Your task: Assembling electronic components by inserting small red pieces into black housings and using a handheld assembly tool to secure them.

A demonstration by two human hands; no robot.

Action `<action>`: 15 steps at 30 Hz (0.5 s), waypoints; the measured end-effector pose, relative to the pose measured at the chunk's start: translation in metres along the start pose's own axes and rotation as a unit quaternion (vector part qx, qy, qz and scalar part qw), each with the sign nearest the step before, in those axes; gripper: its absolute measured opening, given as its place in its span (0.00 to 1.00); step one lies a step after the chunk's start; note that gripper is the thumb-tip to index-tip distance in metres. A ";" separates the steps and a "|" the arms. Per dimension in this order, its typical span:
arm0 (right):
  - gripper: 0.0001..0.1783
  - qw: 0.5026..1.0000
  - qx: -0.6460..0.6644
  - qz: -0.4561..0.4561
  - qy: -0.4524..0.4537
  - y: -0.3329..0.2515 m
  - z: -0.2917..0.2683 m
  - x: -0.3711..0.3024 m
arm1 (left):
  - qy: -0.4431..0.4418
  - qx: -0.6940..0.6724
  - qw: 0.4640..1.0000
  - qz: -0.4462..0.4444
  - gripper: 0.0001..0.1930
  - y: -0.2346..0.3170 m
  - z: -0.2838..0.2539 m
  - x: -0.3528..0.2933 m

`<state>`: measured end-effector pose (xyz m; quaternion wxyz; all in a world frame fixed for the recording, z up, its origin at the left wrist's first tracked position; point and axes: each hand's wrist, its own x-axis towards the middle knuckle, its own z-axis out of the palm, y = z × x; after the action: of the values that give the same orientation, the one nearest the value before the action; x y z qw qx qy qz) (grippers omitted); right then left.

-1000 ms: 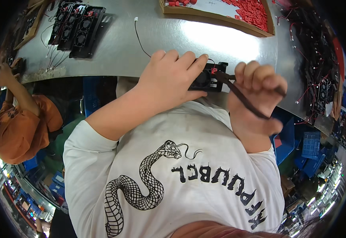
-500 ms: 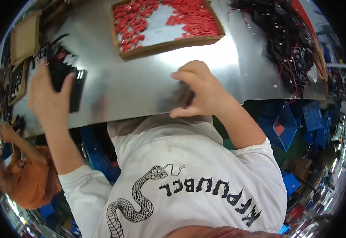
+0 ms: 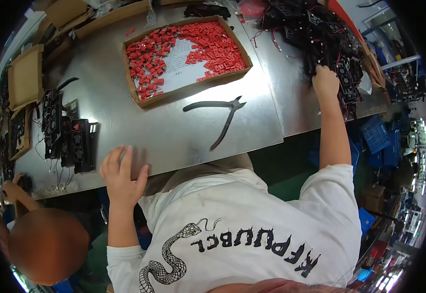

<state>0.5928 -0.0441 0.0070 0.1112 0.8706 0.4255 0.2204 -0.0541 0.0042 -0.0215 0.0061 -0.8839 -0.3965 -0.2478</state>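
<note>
My right hand point(image 3: 326, 83) reaches into a pile of black fan units with thin wires point(image 3: 315, 34) at the right. Its fingers are curled down among them, and the fingertips are hidden, so what they grip cannot be made out. Over the table's front edge, my left hand point(image 3: 122, 176) is open and empty, fingers apart. Several black fan units point(image 3: 66, 134) stand side by side to its left. Between my hands, dark-handled diagonal cutters point(image 3: 235, 104) lie with their handles spread.
A shallow cardboard box point(image 3: 196, 87) of small red parts sits mid-table on the metal top point(image 3: 174, 146). Cardboard boxes point(image 3: 25, 78) line the far left. Blue crates point(image 3: 375, 134) stand below the table at right. Another person point(image 3: 47, 244) works at lower left.
My right hand has gone from the front middle to the pile at right. My left hand has left the fan units and moved right, nearer me. The cutters now lie in plain sight.
</note>
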 end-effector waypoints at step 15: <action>0.15 0.694 0.385 -0.459 0.399 -0.162 -0.116 -0.154 | 0.081 -0.170 0.973 0.132 0.32 0.080 0.001 0.054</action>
<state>0.3418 -0.0661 0.0026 -0.3263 0.3636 0.8246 0.2855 0.0333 -0.0125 0.0161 -0.0793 -0.8934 -0.2271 -0.3795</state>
